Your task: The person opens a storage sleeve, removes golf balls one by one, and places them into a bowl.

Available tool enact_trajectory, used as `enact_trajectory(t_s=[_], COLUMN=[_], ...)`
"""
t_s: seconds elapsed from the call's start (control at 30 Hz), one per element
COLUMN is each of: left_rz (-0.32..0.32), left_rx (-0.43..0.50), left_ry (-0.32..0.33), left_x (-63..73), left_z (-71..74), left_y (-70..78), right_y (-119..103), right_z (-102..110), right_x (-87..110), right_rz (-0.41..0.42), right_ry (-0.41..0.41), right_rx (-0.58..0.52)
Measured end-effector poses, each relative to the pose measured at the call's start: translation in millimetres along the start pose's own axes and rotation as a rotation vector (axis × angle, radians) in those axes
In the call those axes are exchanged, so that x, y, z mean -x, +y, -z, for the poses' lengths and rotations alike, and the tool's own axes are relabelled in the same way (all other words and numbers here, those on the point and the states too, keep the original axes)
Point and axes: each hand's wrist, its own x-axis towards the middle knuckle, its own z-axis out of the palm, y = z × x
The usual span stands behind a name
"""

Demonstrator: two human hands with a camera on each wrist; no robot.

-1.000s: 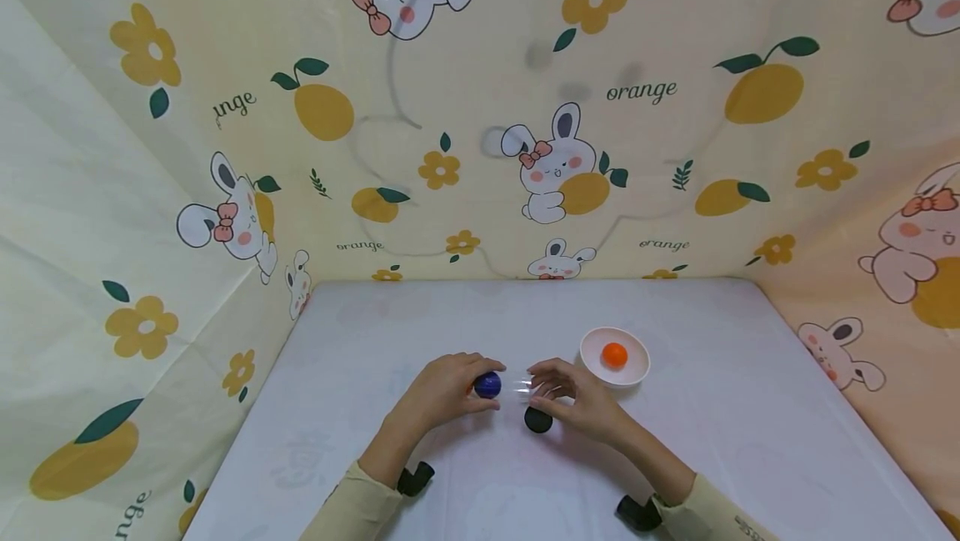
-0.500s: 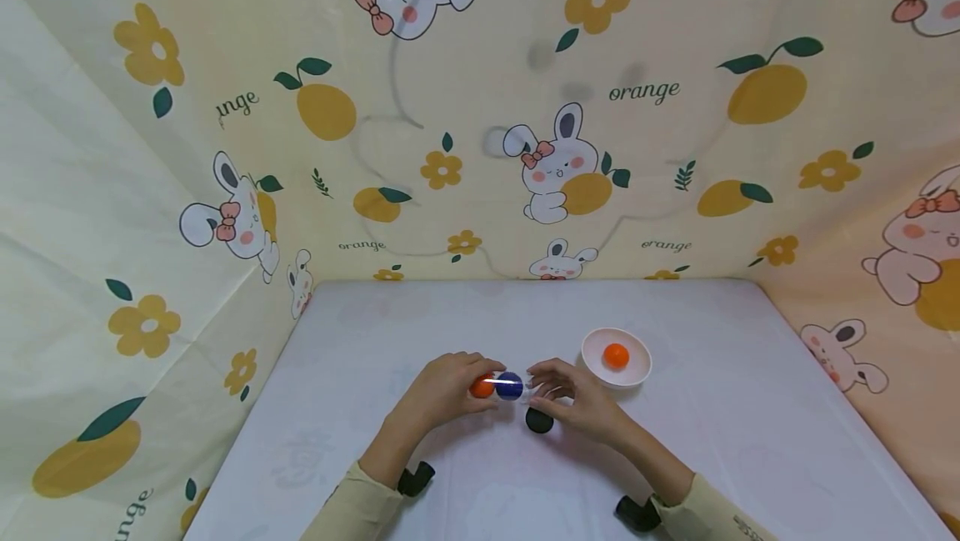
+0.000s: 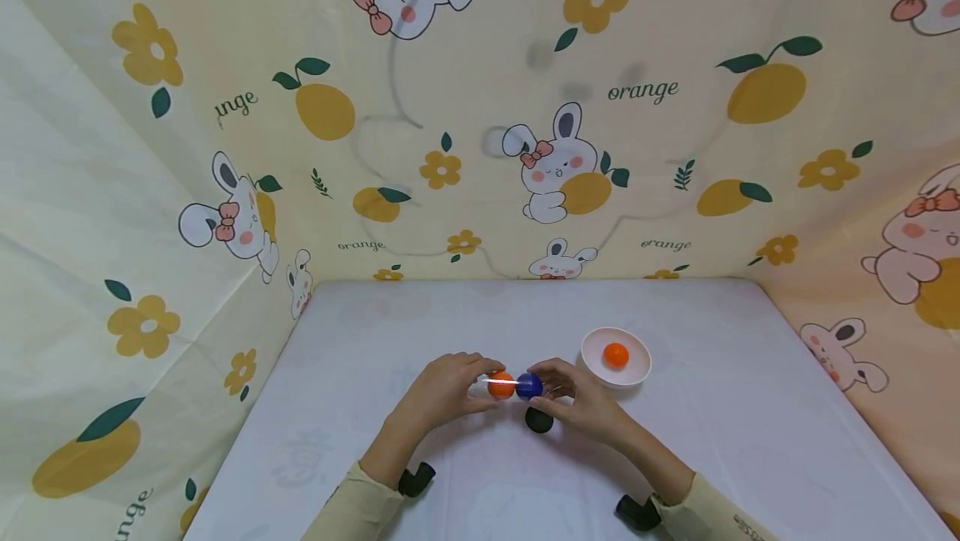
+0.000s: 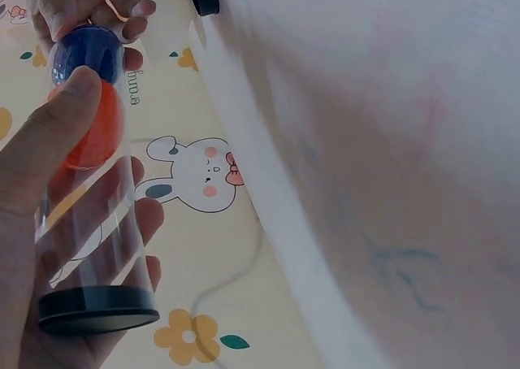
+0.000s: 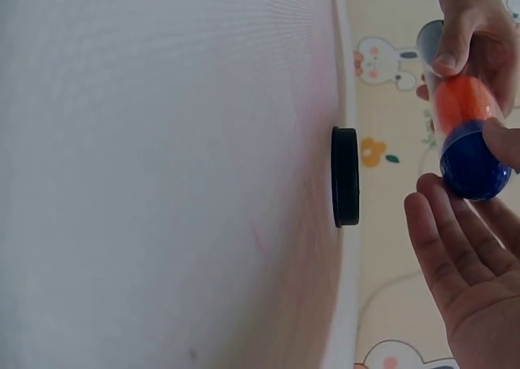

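Observation:
My left hand (image 3: 448, 389) grips a clear plastic tube (image 4: 89, 223) with a black base (image 4: 99, 310), thumb pressed along its side. The tube lies roughly sideways above the table in the head view. Inside it are an orange ball (image 3: 501, 384) and a dark blue ball (image 3: 529, 386), the blue one at the mouth end. My right hand (image 3: 583, 401) is cupped at that end, its thumb by the blue ball. In the right wrist view its fingers are fairly straight below the ball. Whether they touch the ball is unclear. A round black lid (image 3: 539, 419) is near my right thumb.
A small white bowl (image 3: 636, 374) with another orange ball (image 3: 616, 355) in it stands beyond my right hand. A white cloth covers the table (image 3: 420, 316). Behind rises a printed curtain (image 3: 465, 107) with rabbits and oranges.
Both balls have slid rightward along the tube, away from my left hand, and the blue one has reached the end by my right fingers. The hands stay nearly where they were.

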Motion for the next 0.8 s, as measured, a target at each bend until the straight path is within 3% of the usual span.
enact_trajectory(t_s=[0.8], left_rz=[0.07], left_rx=[0.104], left_ry=[-0.073], left_x=[1.6], left_z=[-3.7], left_y=[-3.4], right_y=[1.5], right_z=[3.0], right_x=[2.6], right_rz=[0.048], right_ry=[0.047], right_rx=[-0.041])
